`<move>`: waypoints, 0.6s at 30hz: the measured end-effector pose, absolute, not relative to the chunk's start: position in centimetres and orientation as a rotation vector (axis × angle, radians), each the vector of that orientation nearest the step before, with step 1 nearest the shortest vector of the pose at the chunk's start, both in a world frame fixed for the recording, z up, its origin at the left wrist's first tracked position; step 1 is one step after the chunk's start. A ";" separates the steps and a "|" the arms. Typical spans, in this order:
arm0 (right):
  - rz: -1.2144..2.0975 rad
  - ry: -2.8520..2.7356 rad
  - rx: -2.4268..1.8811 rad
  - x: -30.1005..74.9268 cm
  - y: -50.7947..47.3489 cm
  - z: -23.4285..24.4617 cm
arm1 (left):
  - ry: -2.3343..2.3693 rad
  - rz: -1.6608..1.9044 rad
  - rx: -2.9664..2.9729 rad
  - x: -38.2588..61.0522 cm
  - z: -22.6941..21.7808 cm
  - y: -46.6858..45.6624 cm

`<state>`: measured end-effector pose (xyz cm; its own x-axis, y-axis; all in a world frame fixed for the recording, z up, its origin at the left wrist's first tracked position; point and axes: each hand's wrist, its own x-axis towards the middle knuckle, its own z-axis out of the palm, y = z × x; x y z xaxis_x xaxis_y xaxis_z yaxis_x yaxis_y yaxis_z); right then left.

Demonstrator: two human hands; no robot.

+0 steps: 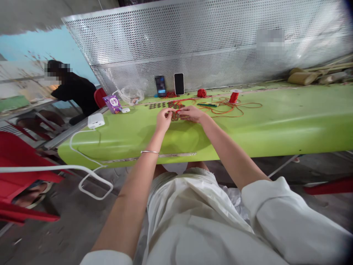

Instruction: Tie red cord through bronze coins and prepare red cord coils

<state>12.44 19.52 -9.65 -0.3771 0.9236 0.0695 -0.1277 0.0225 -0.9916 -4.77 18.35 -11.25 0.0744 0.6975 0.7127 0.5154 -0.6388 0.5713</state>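
Note:
Above the green table (pixel 275 121) my left hand (pixel 163 120) pinches the left side of a small cluster of brown, coin-like discs (pixel 175 117). Opposite it, my right hand (pixel 193 113) has its thumb and index finger closed on red cord (pixel 178 110) at the top of that cluster. The fingertips of both hands nearly meet and hide part of the cord. Just beyond them lie rows of similar brown discs (pixel 156 105). Loose red cord (pixel 242 106) trails across the table to the right, by a green thin tool (pixel 208 105) whose kind is unclear.
A red cord spool (pixel 234 97), a red cord ball (pixel 202 93) and a phone (pixel 179 84) stand along the back, before a perforated metal panel (pixel 193 44). At left are a purple packet (pixel 112 104), a plastic bag (pixel 132 95) and a white adapter (pixel 96 120). Another person (pixel 74 88) sits beyond.

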 end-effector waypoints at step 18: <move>1.502 -1.453 -0.885 12.3 19.5 -9.7 | 1.270 1.543 2.238 -5.0 -11.3 18.5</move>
